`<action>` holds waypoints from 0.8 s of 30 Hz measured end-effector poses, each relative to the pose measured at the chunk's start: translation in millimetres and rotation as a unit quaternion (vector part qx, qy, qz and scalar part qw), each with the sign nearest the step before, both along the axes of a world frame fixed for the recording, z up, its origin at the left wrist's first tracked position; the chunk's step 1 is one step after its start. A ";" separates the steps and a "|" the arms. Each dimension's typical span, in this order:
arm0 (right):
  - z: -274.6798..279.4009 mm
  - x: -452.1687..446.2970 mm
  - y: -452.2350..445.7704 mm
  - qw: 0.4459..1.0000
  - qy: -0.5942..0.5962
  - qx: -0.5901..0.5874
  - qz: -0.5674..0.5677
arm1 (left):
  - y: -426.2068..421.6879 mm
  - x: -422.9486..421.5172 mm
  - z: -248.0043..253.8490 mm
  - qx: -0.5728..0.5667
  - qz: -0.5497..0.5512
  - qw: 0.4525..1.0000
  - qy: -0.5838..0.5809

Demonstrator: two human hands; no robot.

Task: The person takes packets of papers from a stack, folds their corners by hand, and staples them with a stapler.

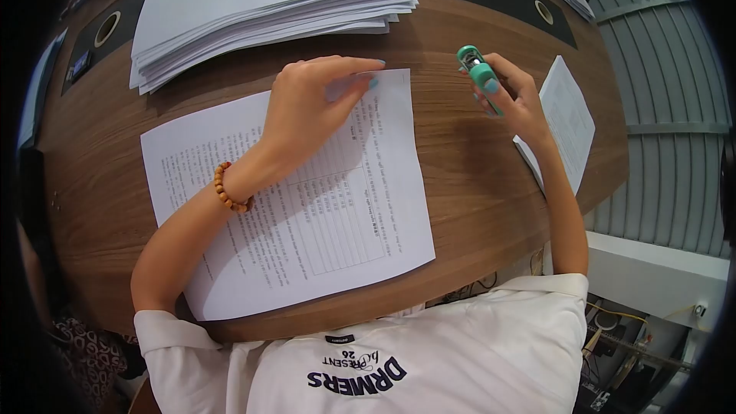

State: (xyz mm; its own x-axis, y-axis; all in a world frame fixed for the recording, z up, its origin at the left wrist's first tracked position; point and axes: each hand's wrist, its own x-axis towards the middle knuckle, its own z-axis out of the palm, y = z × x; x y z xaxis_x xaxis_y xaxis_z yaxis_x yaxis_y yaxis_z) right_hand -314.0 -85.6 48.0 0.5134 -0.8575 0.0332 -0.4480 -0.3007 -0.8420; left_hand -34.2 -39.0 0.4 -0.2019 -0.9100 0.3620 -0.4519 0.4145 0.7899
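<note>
My right hand [515,98] is wrapped around a small green stapler [481,75], held above the table with its front end pointing away from me. My left hand [318,96] lies over the upper part of printed sheets [360,207] in front of me. Its fingers stretch out to the right along the far edge of the paper, and the thumb is a little apart from them, near the top right corner. A beaded bracelet [222,186] circles my left wrist. The sheets carry printed text and a table, and my left forearm covers part of them.
A thick stack of papers [268,0] stands at the far left of the wooden table [475,176]. A thinner pile of printed sheets [571,123] lies at the right, beyond my right forearm. Round cable holes [544,12] sit in the dark strip at the back.
</note>
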 end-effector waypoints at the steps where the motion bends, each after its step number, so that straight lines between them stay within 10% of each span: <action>1: -6.3 -3.9 3.8 1.000 -0.001 -0.001 -0.001 | -0.6 -0.7 -2.7 -0.012 -0.004 0.999 0.038; 8: -44.5 -16.5 18.0 0.974 -0.192 0.038 -0.110 | -12.6 63.8 58.0 0.134 -0.324 0.931 -0.105; 14: -47.2 -16.8 17.5 0.968 -0.218 0.026 -0.118 | -3.1 132.3 73.6 0.305 -0.262 0.880 -0.252; 16: -50.1 -18.1 17.3 0.971 -0.209 0.014 -0.114 | 7.2 183.5 105.2 0.367 -0.036 0.904 -0.218; 18: -49.5 -17.1 17.9 0.970 -0.213 0.012 -0.114 | -2.9 295.3 108.2 0.092 0.161 0.958 -0.219; 21: -47.4 -16.7 18.1 0.970 -0.214 0.014 -0.114 | -6.9 392.1 130.8 -0.067 0.411 0.844 -0.337; 24: -46.4 -16.4 18.6 0.970 -0.212 0.019 -0.115 | -27.3 362.4 138.0 -0.123 0.431 0.788 -0.421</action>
